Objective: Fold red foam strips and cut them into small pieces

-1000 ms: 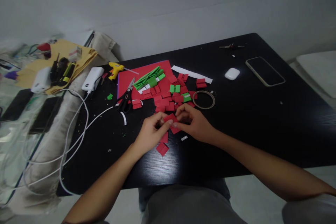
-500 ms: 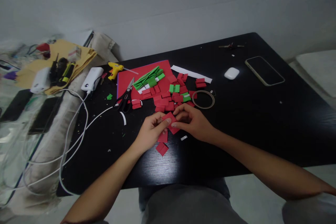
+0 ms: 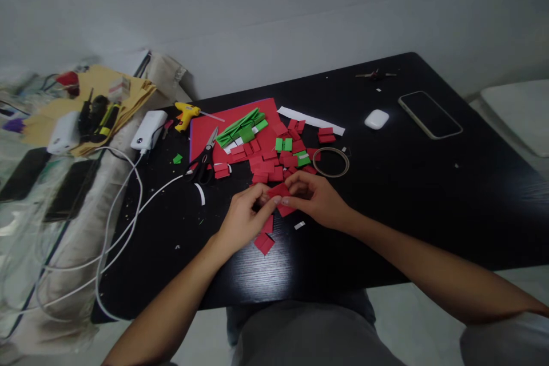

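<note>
Between my two hands is a small red piece of paper, held just above the black table. My left hand pinches its left side, thumb on top. On the other side my right hand grips it with thumb and bent fingers, the two thumb tips almost meeting. Below my left hand lie a red paper square, partly covered, and a folded red paper piece. Just beyond my fingers spreads a pile of folded red paper pieces, with a few green folded pieces among them.
Black-handled scissors and a yellow glue gun lie left of a red sheet bearing a green paper bundle. A ring, white earbud case and phone are rightward. White cables loop at left.
My left thumb has slid right along the red paper toward the right thumb. The paper now looks tilted or bent, with less of its face showing. The whole view has shifted slightly.
</note>
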The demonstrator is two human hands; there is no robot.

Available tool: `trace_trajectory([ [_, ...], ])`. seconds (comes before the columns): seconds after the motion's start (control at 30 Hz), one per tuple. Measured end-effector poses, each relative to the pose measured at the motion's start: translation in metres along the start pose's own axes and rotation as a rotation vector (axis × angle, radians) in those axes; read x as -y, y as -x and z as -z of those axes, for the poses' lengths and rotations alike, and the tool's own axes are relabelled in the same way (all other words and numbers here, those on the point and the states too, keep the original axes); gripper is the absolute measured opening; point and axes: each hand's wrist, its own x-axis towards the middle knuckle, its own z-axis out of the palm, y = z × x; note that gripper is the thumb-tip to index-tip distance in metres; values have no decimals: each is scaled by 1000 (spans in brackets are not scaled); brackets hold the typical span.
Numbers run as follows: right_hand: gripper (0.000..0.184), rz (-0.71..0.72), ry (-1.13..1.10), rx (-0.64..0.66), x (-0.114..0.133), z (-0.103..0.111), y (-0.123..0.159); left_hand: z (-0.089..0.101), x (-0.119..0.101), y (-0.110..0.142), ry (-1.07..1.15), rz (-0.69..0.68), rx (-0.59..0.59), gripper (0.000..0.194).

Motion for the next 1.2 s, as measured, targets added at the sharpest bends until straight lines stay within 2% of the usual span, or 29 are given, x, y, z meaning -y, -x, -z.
trace_trajectory([
  [0.13, 24, -20, 89, 19, 1, 0, -1, 1, 0, -2, -47, -15, 1, 23],
  [0.3, 25, -29, 125, 95, 6, 3, -2, 3, 0, -3, -98, -44, -8, 29],
  [0.47, 20, -14, 204, 133, 5, 6, -4, 6, -2, -4, -94, -39, 7, 19],
  [0.6, 19, -30, 268, 183, 1, 7, -3, 5, -2, -5, -126, -78, 41, 20],
  [0.83, 19, 0, 218, 66, -4, 10, -6, 3, -4, -4, -187, -41, 97, 30],
  [0.93, 18, 39, 274, 38, -5, 11, -7, 4, -4, -4, -236, -27, 98, 25],
  [1.03, 10, 83, 452, 45, -5, 11, -5, 10, -2, -5, -263, -24, 42, 11],
  [1.1, 5, 124, 594, 69, -5, 11, -4, 17, 0, -7, -290, -63, -66, 13],
  [1.2, 8, 236, 758, 85, -8, 9, -3, 26, 3, -8, -379, -101, -213, 15],
])
